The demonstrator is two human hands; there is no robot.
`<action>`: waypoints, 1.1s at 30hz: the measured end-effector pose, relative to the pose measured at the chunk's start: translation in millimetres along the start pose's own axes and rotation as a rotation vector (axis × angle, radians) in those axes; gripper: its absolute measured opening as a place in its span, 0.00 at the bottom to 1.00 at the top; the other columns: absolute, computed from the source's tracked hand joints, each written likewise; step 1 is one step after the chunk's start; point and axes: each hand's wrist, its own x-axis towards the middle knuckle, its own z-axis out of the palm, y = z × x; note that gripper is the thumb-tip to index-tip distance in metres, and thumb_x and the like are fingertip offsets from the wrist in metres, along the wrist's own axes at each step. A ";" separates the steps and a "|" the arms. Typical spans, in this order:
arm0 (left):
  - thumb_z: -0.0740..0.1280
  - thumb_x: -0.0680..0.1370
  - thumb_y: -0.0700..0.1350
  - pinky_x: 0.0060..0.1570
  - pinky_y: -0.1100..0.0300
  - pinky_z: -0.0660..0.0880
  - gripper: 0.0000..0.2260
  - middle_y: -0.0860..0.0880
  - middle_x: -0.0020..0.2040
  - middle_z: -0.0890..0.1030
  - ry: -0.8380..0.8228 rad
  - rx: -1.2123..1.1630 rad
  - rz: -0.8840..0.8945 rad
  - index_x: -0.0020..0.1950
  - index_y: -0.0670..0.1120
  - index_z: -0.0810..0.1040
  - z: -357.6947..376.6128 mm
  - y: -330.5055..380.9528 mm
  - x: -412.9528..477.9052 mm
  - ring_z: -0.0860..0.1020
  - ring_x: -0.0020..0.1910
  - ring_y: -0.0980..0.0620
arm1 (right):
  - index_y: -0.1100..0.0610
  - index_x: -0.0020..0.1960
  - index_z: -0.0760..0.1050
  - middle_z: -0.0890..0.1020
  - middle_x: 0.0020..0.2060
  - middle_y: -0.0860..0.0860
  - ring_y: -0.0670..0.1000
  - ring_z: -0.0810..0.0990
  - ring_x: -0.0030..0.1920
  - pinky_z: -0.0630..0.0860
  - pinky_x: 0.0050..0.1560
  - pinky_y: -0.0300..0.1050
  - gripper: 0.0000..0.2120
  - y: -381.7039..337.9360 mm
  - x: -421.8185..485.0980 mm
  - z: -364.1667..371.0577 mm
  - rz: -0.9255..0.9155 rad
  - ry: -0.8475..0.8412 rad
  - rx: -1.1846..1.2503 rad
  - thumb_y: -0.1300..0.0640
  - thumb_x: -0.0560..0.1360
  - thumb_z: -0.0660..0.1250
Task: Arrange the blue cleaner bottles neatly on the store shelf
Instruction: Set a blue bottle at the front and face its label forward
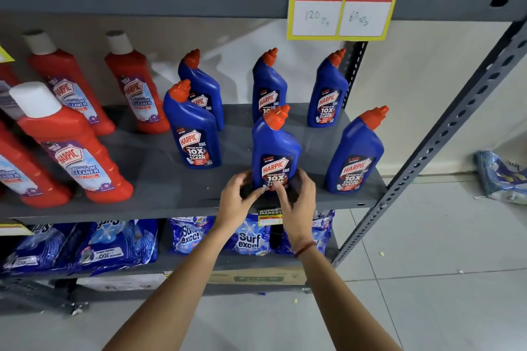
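Observation:
Several blue Harpic cleaner bottles with orange caps stand upright on the grey shelf [159, 188]. The front middle bottle [275, 145] is held at its base by both hands: my left hand [238, 199] on its left side, my right hand [296, 196] on its right side. Another blue bottle [353, 154] stands front right and one [192, 128] front left. Behind them stand three more, at back left [204, 88], back middle [268, 82] and back right [328, 88].
Red Harpic bathroom cleaner bottles [71, 145] fill the shelf's left part. A yellow price sign [342, 8] hangs from the upper shelf. Blue detergent packs [248, 239] lie on the shelf below. A perforated upright [445, 134] bounds the rack's right side; a bag [502, 177] lies on the floor.

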 end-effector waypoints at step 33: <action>0.65 0.76 0.47 0.60 0.60 0.71 0.21 0.50 0.60 0.74 0.147 -0.204 -0.199 0.67 0.43 0.67 -118.4 -52.2 5.2 0.74 0.59 0.53 | 0.59 0.63 0.68 0.79 0.57 0.54 0.50 0.77 0.57 0.74 0.61 0.47 0.19 -52.9 3.2 121.4 0.011 -0.487 0.003 0.50 0.77 0.65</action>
